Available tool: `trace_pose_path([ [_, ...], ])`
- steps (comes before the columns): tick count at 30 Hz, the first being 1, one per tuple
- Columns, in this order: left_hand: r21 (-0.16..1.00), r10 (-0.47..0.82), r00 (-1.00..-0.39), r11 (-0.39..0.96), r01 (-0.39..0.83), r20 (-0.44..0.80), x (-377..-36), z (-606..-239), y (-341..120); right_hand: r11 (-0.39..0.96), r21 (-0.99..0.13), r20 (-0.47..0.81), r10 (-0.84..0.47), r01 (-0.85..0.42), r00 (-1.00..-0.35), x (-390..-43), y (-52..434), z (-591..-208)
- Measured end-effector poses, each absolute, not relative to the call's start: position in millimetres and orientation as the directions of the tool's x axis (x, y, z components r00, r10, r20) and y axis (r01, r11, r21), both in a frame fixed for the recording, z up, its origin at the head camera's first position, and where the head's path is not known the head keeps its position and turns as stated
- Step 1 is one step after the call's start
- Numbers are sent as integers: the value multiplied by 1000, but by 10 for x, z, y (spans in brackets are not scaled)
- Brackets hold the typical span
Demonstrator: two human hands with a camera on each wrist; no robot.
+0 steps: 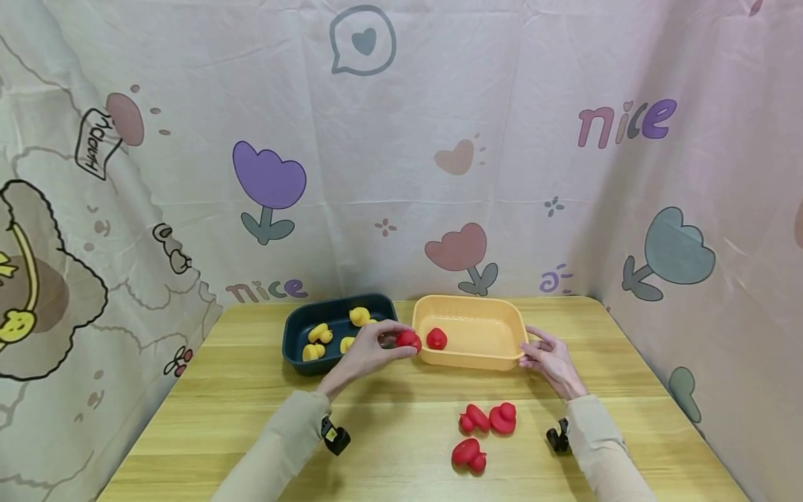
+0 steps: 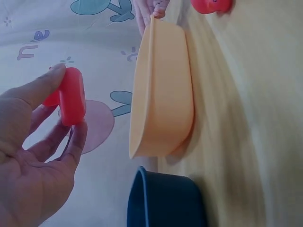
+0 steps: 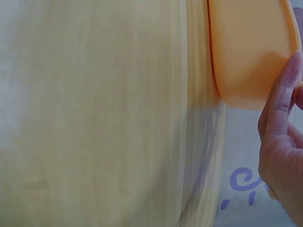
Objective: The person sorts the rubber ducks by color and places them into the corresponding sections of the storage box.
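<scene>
My left hand (image 1: 370, 348) pinches a red toy duck (image 2: 72, 97) between thumb and fingertips. In the head view this duck overlaps the left rim of the orange-yellow tray (image 1: 473, 361); the left wrist view has it raised higher than the rim. Inside that tray, near its left end, sits another red duck (image 1: 436, 339). At the tray's right end my right hand (image 1: 552, 359) grips the rim, with a finger along the outer wall in the right wrist view. Left of the tray stands a dark blue tray (image 1: 295, 354) with several yellow ducks (image 1: 320, 333), partly covered by my left hand.
Three loose red ducks (image 1: 468, 455) lie on the wooden table (image 1: 389, 446) in front of the orange-yellow tray, between my forearms. A printed cloth (image 1: 376, 174) hangs behind the table and along both sides. Small black cameras (image 1: 335, 436) are strapped to both wrists.
</scene>
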State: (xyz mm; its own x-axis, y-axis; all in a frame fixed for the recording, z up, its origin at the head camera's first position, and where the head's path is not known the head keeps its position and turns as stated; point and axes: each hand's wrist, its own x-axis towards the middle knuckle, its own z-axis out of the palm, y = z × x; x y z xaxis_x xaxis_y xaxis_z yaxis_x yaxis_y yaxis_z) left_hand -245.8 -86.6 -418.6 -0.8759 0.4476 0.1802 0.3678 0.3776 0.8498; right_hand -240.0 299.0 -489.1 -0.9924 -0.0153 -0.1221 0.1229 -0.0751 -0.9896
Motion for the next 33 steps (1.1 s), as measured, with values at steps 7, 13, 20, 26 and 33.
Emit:
trace_pose_path([
  [7, 843, 430, -881, 385, 375, 195, -2567, -4114, -759, -72, -989, -127, -10, 128, -992, -2408, 3008, -4905],
  [13, 825, 421, -882, 408, 391, 209, -2678, -4094, -665, -70, -989, -132, -4, 132, -991, -2407, 3013, -4916],
  [20, 815, 414, -880, 409, 410, 235, -2788, -4113, -582, -93, -988, -126, -2, 125, -992, -2412, 2987, -4911],
  [26, 844, 404, -889, 381, 377, 215, -2869, -4142, -484, -82, -987, -136, 8, 135, -991, -2405, 2984, -4898],
  [33, 836, 397, -888, 386, 391, 232, -2995, -4211, -359, -73, -987, -143, 14, 142, -990, -2403, 2969, -4877],
])
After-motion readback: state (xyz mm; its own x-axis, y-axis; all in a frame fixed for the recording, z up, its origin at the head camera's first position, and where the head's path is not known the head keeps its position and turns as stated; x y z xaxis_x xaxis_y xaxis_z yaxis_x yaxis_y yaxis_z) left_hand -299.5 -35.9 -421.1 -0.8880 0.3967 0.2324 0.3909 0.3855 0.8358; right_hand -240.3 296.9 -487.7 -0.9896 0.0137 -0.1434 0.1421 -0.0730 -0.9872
